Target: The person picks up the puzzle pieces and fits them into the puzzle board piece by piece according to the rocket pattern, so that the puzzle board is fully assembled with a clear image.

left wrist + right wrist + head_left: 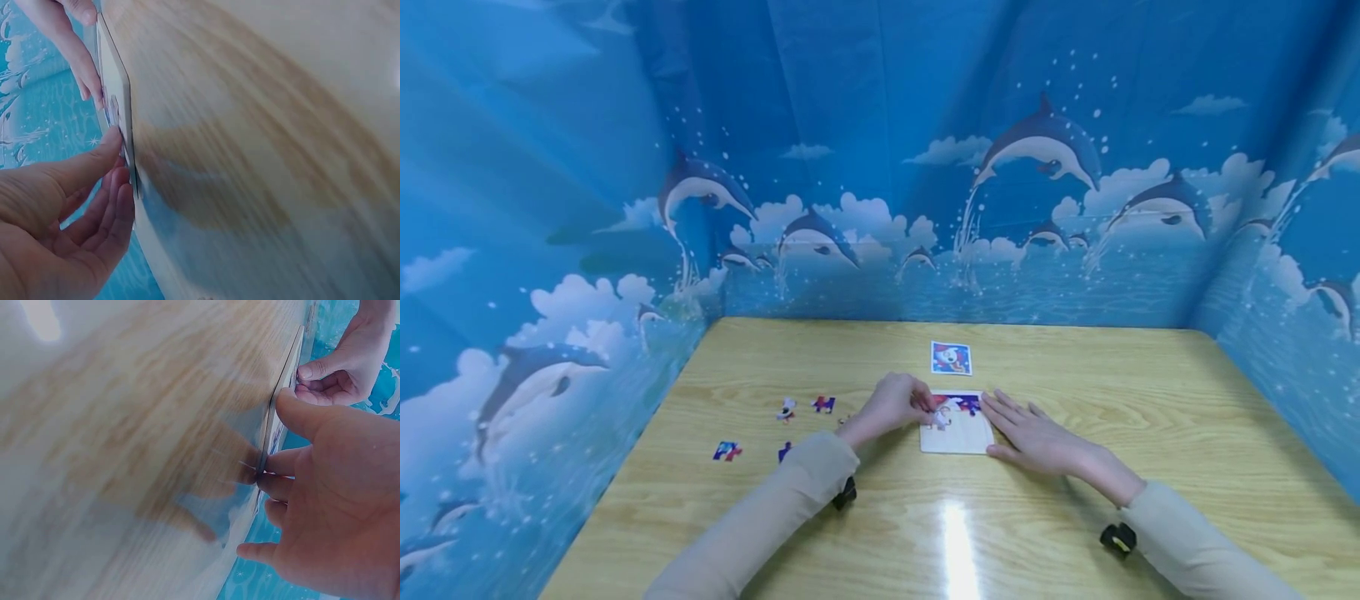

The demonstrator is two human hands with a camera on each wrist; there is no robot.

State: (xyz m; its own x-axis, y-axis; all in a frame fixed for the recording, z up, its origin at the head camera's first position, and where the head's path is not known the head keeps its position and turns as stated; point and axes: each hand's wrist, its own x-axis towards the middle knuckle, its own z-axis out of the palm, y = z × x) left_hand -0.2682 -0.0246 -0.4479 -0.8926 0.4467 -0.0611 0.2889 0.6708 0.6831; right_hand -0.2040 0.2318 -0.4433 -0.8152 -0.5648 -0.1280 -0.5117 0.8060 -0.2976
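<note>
A pale square puzzle board (958, 442) lies on the table, with red and purple jigsaw pieces (970, 403) along its far edge. Over the board's left side, my left hand (891, 407) pinches a whitish jigsaw piece (942, 418) between thumb and fingers. The left wrist view shows the thumb and curled fingers of my left hand (75, 200) at the board's edge, partly covering the piece. With fingers extended, my right hand (1037, 437) rests along the board's right edge. In the right wrist view, the thumb and fingertips of my right hand (337, 487) touch that edge.
Loose jigsaw pieces lie to the left: a white one (786, 408), a red and purple one (823, 404), a blue and red one (727, 451) and a dark one (784, 452) near the left sleeve. A square picture card (951, 358) lies beyond the board. Dolphin-printed curtains (880, 167) surround the table.
</note>
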